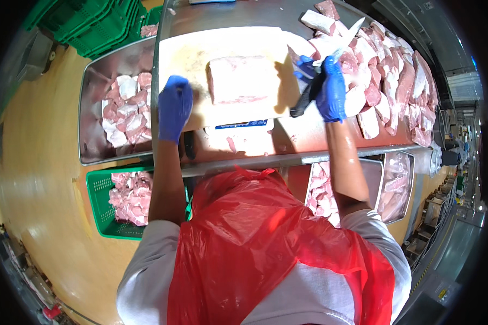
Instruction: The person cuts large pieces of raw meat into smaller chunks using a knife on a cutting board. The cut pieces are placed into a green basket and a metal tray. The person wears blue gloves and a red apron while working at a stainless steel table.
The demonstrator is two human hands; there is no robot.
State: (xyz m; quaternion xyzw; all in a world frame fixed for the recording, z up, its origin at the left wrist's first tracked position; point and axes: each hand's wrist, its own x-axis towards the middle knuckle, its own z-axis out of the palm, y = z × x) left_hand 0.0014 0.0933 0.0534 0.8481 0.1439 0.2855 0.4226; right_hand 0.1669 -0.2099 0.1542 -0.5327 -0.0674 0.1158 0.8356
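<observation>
A pale rectangular slab of meat [238,81] lies on a white cutting board [184,49], with neither hand touching it. My right hand [331,92], in a blue glove, is beside the board's right edge. It holds a knife [348,39] by the black handle, the blade pointing up and away to the right. Some of its fingers are stretched out past the handle. My left hand [175,105], also blue-gloved, hovers at the board's left edge with its fingers curled in. Nothing shows in it.
Many meat pieces [385,81] are heaped at the table's right. A metal bin [90,127] and a green crate [98,203], both with meat, stand at left; stacked green crates [92,27] stand beyond. A scale's blue panel [244,124] and a black handle [189,145] are near the front edge.
</observation>
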